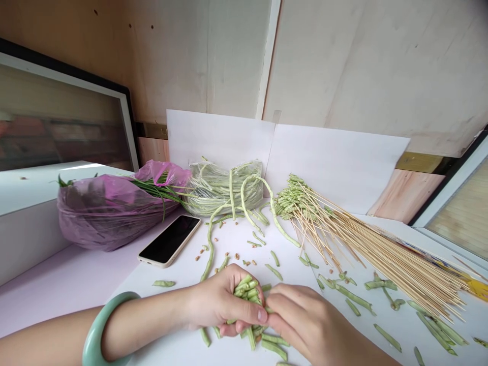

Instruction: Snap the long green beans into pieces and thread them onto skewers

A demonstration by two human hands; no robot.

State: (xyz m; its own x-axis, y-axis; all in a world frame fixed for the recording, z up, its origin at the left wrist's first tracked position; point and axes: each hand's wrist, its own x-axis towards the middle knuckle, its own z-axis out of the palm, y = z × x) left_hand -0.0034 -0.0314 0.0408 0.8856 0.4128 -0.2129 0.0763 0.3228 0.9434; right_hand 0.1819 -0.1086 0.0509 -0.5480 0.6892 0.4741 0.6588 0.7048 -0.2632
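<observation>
Beans (247, 288) are pale green, cut to short lengths and bunched in the left hand (215, 300), over the white surface (152, 317); loose pieces (274, 348) lie below. The left hand is curled around the bunch, thumb across its front. The right hand (310, 317) is bent, fingertips at the left thumb's tip; whether it grips anything cannot be told. Fingers hide much of the bunch; the lower edge cuts off the nearest pieces.
</observation>
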